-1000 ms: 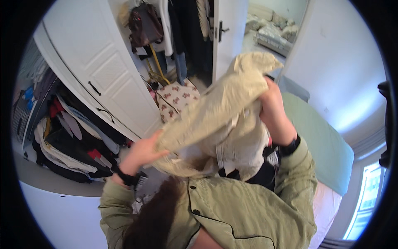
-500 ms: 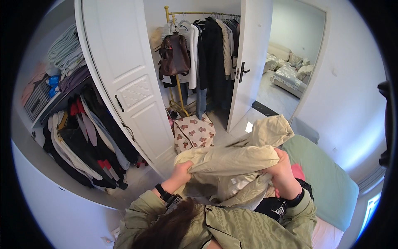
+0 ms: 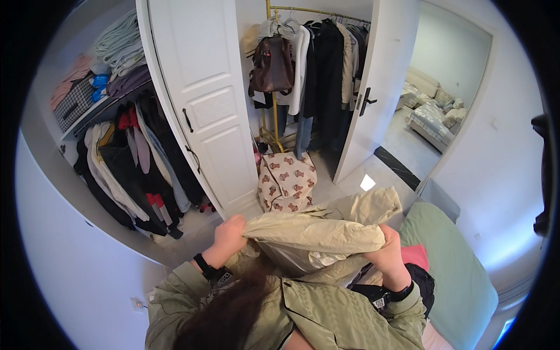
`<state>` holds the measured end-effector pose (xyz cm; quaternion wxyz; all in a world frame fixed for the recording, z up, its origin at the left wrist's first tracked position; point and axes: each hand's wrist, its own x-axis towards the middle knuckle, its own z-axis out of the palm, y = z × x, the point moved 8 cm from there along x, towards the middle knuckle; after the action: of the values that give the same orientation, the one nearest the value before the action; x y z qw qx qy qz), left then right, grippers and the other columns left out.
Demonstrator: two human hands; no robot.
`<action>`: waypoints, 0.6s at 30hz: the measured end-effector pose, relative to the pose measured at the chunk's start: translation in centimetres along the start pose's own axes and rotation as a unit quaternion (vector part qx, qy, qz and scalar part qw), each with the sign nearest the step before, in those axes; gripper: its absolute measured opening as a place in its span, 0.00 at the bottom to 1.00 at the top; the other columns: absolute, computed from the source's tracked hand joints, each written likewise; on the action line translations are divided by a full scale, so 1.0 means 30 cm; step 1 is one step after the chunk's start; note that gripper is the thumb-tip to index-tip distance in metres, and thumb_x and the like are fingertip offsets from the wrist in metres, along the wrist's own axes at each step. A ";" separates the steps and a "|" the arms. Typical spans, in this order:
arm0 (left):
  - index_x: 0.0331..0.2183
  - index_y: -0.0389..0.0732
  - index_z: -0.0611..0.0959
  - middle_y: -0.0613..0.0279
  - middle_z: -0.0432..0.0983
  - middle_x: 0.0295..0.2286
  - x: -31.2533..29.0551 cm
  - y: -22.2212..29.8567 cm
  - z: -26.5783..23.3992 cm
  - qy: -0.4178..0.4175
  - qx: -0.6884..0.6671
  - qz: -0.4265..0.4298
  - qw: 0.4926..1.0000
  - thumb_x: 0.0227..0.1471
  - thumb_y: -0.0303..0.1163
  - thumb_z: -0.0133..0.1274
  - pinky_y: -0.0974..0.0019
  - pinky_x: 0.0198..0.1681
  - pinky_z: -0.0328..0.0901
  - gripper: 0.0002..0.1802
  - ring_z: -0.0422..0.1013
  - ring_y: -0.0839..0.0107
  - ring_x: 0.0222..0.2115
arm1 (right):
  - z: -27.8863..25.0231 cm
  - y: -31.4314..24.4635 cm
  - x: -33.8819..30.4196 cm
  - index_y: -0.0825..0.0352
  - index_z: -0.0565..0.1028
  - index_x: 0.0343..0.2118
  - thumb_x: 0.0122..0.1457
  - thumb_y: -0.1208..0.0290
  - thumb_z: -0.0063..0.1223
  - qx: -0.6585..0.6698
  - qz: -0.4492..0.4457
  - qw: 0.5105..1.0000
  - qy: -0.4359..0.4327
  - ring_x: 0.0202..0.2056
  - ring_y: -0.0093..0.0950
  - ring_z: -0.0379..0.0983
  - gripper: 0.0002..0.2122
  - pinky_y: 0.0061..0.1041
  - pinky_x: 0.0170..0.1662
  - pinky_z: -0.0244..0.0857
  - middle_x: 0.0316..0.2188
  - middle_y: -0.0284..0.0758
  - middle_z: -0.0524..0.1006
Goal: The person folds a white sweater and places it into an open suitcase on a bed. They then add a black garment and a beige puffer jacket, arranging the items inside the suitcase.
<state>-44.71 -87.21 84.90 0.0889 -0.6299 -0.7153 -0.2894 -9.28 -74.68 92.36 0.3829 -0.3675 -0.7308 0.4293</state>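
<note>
Stretched between both hands is a pale beige jacket (image 3: pixel 315 233), its upper edge drawn into a thick fold and the rest hanging towards my body. My left hand (image 3: pixel 230 233) grips the fold's left end. At the other end, my right hand (image 3: pixel 385 248) is closed around the cloth. Beyond the right hand, a sleeve-like part (image 3: pixel 382 204) of the jacket sticks out. Shiny, paler lining shows under the fold. Below my right wrist lie a black garment (image 3: pixel 420 286) and a pink cloth (image 3: pixel 414 256).
An open wardrobe (image 3: pixel 125 169) with hanging clothes and folded textiles stands at left, beside its white door (image 3: pixel 201 116). Ahead are a printed storage bag (image 3: pixel 287 181), a clothes rack (image 3: pixel 274 111) and an open room door (image 3: pixel 379 87). A bed with a green cover (image 3: pixel 449 262) is at right.
My left hand has moved left and a little up, pulling the fold wider. The sleeve-like part has sunk lower. The whole view has shifted, so the room appears further right.
</note>
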 end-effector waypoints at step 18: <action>0.21 0.39 0.77 0.60 0.71 0.17 -0.250 0.086 -0.496 0.104 -0.117 -0.151 0.976 0.41 0.23 0.58 0.68 0.23 0.62 0.05 0.68 0.70 0.19 | 0.700 0.610 0.112 0.67 0.79 0.28 0.43 0.49 0.60 -0.341 -0.056 0.915 -0.207 0.26 0.44 0.75 0.22 0.40 0.32 0.70 0.26 0.43 0.78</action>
<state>-44.35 -101.33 94.14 0.0437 -0.4870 -0.7499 -0.4456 -25.32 -72.44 69.44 0.0980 -0.3375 -0.9151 0.1980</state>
